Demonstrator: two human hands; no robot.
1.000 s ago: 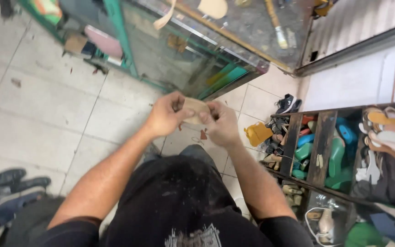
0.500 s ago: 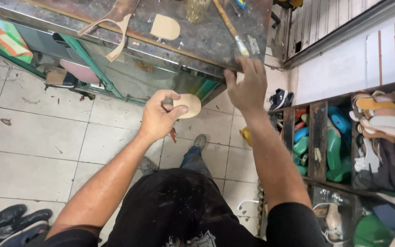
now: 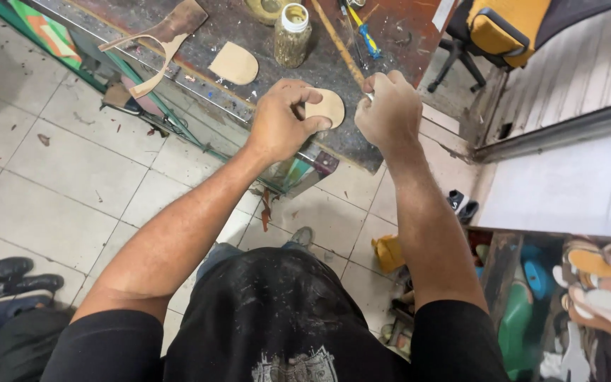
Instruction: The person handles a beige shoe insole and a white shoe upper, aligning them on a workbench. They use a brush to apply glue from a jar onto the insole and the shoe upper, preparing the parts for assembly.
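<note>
While pinned at the near edge of the worn workbench, gripped flat in the left hand – thumb under, fingers curled over – a small tan leather heel piece. Clenched around a slim tool, the right hand, only a bright tip peeking from the fist, kind of tool impossible to tell. Just beyond, a second tan oval piece, a lidded glass jar, a long wooden stick, a blue-and-yellow screwdriver and a curved strip of leather.

Likely trouble – the piece sitting so near the bench edge, apt to slip to the tiled floor under a sideways push. Fingertips of the holding hand close to that tip, so a skid off the leather risky for them. Jar within elbow reach too, easily knocked.
</note>
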